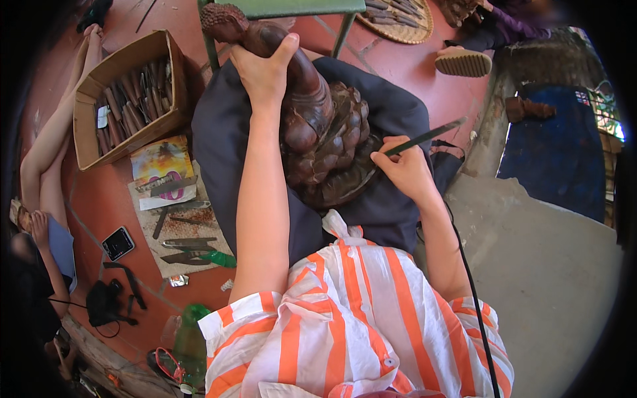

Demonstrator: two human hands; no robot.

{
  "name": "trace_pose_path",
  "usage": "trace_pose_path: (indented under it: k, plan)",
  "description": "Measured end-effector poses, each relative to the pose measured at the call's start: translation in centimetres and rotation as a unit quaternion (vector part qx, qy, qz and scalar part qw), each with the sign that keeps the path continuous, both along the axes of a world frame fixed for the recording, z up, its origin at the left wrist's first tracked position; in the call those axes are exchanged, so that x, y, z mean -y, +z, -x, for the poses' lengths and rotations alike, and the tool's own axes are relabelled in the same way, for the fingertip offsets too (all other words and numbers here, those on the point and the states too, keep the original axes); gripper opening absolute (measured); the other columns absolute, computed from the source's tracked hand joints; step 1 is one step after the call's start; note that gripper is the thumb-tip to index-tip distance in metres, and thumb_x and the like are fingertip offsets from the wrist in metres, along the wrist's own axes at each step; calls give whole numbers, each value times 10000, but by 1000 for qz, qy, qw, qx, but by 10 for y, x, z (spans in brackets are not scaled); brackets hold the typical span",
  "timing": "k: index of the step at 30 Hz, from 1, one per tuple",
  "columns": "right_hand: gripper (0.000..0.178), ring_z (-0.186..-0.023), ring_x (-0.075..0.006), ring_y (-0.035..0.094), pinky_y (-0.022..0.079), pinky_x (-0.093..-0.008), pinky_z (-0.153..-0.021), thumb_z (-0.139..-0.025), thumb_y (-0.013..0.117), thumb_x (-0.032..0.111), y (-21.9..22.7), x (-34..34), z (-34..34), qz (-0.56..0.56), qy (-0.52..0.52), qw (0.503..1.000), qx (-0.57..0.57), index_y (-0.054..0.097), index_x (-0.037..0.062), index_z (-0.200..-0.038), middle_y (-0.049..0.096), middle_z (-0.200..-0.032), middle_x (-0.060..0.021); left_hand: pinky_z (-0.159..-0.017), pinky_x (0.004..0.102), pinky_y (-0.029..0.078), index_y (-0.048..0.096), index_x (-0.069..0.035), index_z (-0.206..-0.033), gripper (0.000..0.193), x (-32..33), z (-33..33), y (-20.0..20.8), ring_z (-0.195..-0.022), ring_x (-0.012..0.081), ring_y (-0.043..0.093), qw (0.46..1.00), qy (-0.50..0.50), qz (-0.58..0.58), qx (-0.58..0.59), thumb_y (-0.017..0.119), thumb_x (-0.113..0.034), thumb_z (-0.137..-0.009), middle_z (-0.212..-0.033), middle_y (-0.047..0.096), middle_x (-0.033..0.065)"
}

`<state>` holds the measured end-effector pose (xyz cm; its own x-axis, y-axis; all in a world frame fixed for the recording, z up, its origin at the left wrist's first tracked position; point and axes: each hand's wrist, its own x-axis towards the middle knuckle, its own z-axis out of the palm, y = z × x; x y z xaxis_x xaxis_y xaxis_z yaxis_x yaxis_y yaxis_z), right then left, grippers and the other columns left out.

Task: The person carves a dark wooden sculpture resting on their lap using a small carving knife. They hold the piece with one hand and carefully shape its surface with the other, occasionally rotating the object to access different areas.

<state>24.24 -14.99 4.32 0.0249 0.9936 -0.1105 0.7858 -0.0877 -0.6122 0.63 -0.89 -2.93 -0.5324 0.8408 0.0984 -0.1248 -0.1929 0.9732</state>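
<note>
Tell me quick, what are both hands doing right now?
Left hand: closed, holding the dark carved statue below its head.
Right hand: closed, holding a thin dark tool.

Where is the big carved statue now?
In the head view, the statue rests on the dark trousers at upper centre, beside the green stool, left hand on its upper part, right hand by its base.
</note>
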Motion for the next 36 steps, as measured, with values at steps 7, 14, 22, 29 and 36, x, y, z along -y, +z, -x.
trace_pose_path:
  k: [7,14,22,29,36]
  plan:
    - [214,-656,-189,621,486,-333,-636,-763,707,169,5,-11,-13,51,-34,998,-21,659,-38,-788,660,-774,-177,-1010,428,382,395,139,-1222,932,-1,-1,-3,-1170,362,467,1000,7,16,-24,840,-420,-624,-1216,439,257]
    - [201,-553,-205,578,464,-336,-585,-774,693,148,11,-14,-10,46,28,999,-5,647,-47,-771,579,-595,-157,-1010,424,382,410,135,-1208,913,-3,1,-4,-1167,356,468,1000,4,-3,-4,844,-415,-623,-1206,445,254]
    - [209,-583,-239,606,478,-338,-604,-772,704,162,11,-12,-6,31,78,996,9,659,-41,-795,621,-645,-148,-1007,422,386,405,144,-1204,925,0,2,0,-1163,354,476,1000,-10,9,10,847,-418,-617,-1204,446,256]
    - [207,-642,-229,622,476,-341,-611,-769,705,163,15,-17,-7,92,104,990,28,667,-33,-827,631,-678,-150,-1004,423,388,402,155,-1202,924,0,-2,-2,-1152,360,482,999,20,0,-31,844,-415,-625,-1210,445,266]
    - [201,-672,-225,654,494,-327,-641,-767,721,186,20,-31,-18,121,69,990,25,685,0,-836,635,-685,-158,-997,430,391,399,155,-1201,927,-3,-1,-5,-1146,363,485,998,28,5,-49,844,-423,-630,-1202,446,270]
